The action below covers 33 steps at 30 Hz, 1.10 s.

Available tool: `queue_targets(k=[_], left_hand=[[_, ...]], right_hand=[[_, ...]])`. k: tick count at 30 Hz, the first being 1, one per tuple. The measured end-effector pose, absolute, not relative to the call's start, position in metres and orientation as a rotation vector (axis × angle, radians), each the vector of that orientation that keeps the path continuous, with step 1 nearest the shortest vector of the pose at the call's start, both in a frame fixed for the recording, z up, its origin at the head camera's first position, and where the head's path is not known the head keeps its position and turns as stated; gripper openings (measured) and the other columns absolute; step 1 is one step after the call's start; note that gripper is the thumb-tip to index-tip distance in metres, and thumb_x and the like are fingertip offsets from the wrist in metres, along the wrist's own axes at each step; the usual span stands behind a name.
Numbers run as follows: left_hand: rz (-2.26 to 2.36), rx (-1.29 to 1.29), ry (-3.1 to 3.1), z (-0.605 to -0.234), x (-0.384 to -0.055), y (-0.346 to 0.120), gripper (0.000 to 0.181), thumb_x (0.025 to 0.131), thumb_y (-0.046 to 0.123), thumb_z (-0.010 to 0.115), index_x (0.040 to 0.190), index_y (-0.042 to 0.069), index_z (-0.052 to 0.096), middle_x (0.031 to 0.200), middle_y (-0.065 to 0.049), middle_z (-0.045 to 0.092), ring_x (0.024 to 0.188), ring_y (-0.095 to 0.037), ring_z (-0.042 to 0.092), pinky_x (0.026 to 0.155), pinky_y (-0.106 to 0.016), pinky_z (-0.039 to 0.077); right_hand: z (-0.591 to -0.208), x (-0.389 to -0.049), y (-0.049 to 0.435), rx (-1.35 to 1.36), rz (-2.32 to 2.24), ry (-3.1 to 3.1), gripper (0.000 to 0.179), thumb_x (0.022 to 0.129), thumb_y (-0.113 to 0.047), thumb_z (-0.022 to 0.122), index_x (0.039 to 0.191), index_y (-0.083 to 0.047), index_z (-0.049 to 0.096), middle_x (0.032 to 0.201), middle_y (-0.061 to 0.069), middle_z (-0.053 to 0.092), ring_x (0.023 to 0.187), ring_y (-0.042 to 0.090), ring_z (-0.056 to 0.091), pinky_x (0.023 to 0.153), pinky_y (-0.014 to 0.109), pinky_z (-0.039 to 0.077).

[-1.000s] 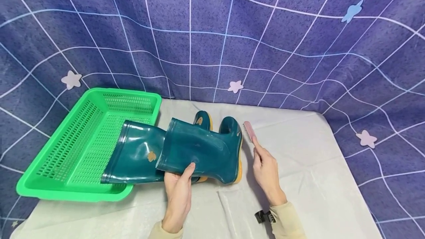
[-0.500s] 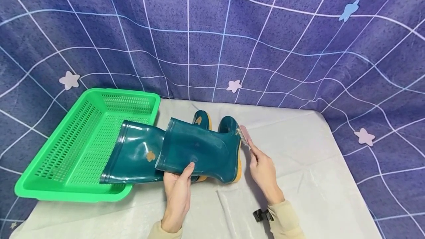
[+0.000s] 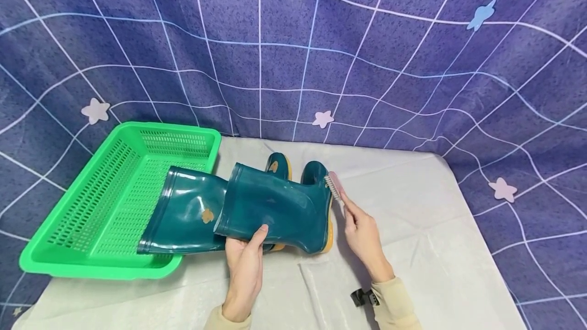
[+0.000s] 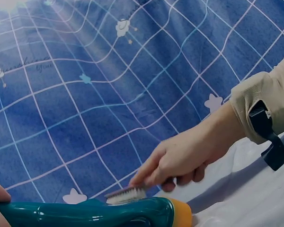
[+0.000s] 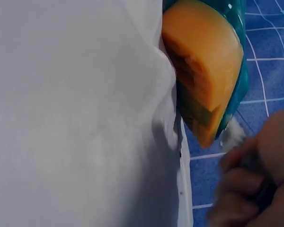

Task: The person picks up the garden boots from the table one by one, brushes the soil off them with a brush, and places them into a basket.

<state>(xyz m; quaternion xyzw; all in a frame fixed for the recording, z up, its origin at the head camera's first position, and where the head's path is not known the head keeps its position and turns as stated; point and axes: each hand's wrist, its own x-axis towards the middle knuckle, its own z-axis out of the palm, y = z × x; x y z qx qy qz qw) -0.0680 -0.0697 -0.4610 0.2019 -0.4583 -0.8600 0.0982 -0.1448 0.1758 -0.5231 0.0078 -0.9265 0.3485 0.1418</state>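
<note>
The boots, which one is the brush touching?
The boot in the left hand: the pink brush in the right hand has its bristles against it. The other boot, partly hidden behind it, reaches over the green basket, untouched by the brush.

A person's two forearms, in beige sleeves [image 3: 396, 302], extend up from the bottom edge of the head view. The left hand [image 3: 245, 264] grips with its thumb [image 3: 259, 236] on top, its other fingers hidden beneath. The right hand [image 3: 364, 236] slants up and leftward, index finger [image 3: 350, 205] stretched forward, the rest curled
</note>
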Motion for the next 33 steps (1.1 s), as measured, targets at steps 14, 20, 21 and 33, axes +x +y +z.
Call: queue_targets(k=[14,20,21,33], left_hand=[[-2.539,0.592,-1.364,-0.462,-0.069,-0.073,0.058,0.100,-0.013,0.057,0.152,0.003,0.035,0.141,0.000,0.054,0.129,-0.010,0.054,0.108,-0.018,0.050],[-2.535,0.585,-1.352,-0.462,-0.072,-0.072,0.059,0.100,-0.013,0.058,0.152,0.002,0.036,0.141,0.000,0.055,0.129,-0.010,0.055,0.108,-0.018,0.050],[-2.535,0.579,-1.353,-0.462,-0.072,-0.071,0.058,0.100,-0.013,0.058,0.152,0.002,0.035,0.142,-0.001,0.055,0.128,-0.010,0.055,0.108,-0.018,0.050],[-2.523,0.570,-1.361,-0.464,-0.069,-0.073,0.052,0.100,-0.011,0.059,0.148,0.001,0.041,0.134,0.004,0.061,0.125,-0.007,0.059,0.108,-0.020,0.051]], right_hand=[[-0.529,-0.145,0.172,-0.017,1.080,-2.539,0.040,0.104,-0.007,0.060,0.141,-0.019,0.071,0.109,0.012,0.081,0.062,0.011,0.046,0.059,0.025,0.038],[-0.525,-0.148,0.178,0.060,1.225,-2.503,0.039,0.106,-0.007,0.062,0.143,-0.019,0.070,0.126,0.013,0.078,0.085,0.021,0.066,0.078,0.028,0.052],[-0.525,-0.148,0.179,0.047,1.198,-2.547,0.039,0.106,-0.009,0.061,0.143,-0.020,0.070,0.128,0.013,0.077,0.087,0.024,0.068,0.079,0.033,0.054],[-0.528,-0.142,0.181,0.129,1.066,-2.711,0.043,0.111,-0.017,0.055,0.154,-0.017,0.059,0.132,0.016,0.075,0.091,0.036,0.074,0.077,0.050,0.058]])
